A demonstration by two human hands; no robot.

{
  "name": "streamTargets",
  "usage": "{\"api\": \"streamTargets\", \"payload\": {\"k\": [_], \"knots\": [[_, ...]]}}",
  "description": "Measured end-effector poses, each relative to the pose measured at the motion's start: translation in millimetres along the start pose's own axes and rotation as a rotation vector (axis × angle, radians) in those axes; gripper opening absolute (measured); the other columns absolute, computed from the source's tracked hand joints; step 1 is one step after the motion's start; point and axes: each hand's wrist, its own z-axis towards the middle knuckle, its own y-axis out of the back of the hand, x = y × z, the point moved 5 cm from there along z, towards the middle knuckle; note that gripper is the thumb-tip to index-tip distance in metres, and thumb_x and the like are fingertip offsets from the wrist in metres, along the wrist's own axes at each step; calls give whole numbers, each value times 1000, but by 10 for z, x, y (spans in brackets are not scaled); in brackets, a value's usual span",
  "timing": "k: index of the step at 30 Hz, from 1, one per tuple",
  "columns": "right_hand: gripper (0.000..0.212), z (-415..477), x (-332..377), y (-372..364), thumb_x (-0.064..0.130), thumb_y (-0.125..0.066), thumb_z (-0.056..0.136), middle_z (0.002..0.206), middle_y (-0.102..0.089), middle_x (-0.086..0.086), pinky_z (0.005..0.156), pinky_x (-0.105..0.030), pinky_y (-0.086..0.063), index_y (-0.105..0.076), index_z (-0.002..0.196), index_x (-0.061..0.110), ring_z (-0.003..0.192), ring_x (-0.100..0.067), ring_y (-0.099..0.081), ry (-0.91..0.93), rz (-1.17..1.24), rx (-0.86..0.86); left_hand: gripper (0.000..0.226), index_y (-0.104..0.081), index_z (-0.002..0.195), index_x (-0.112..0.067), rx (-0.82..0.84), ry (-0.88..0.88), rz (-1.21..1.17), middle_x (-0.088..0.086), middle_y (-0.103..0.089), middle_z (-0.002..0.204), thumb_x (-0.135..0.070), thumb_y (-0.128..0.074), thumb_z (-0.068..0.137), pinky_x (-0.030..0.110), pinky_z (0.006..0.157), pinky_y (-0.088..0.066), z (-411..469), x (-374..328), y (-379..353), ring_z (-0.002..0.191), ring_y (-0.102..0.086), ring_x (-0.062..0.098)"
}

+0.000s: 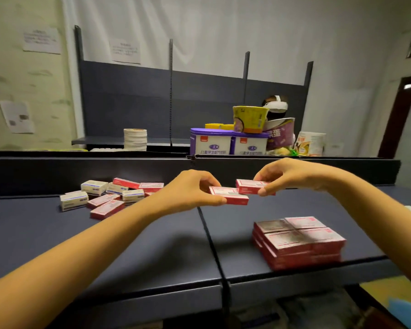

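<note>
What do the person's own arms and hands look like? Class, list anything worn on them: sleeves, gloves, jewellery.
Both arms are bare: the left forearm and right forearm show no sleeve up to the picture's edge. The left hand and right hand wear no gloves. No watch, bracelet or ring shows on either wrist or any visible finger.

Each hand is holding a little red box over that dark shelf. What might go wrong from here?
The left hand and right hand each pinch a box by the fingertips, with the left red box and right red box almost touching; a bump might knock one loose. The red stack sits near the front edge of the shelf, so a careless placement could shove boxes off.
</note>
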Motion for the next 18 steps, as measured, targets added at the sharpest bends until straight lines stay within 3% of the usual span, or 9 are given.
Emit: {"api": "streamTargets", "payload": {"k": [4, 9, 18], "knots": [[30, -143, -411, 139, 31, -71, 75, 103, -69, 2, 79, -22, -48, -64, 104, 23, 96, -13, -62, 15, 20, 47, 27, -58, 102, -29, 21, 20, -2, -21, -57, 88, -37, -69, 79, 7, 60, -47, 119, -211, -363, 80, -60, -1], [28, -258, -839, 220, 27, -70, 78, 105, -67, 5, 77, -19, -48, -63, 106, 24, 98, -11, -62, 24, 49, 114, 27, -58, 103, -28, 30, 73, -36, -18, -59, 93, -35, -69, 79, 10, 63, -47, 197, -359, -737, 84, -60, 1], [30, -340, -1214, 202, 27, -69, 79, 105, -68, 3, 87, -26, -50, -61, 107, 21, 103, -15, -61, 36, 75, 184, 26, -60, 106, -27, 18, 209, -79, -12, -62, 97, -34, -67, 82, 11, 65, -46, 192, -363, -1025, 86, -61, 6]]}}
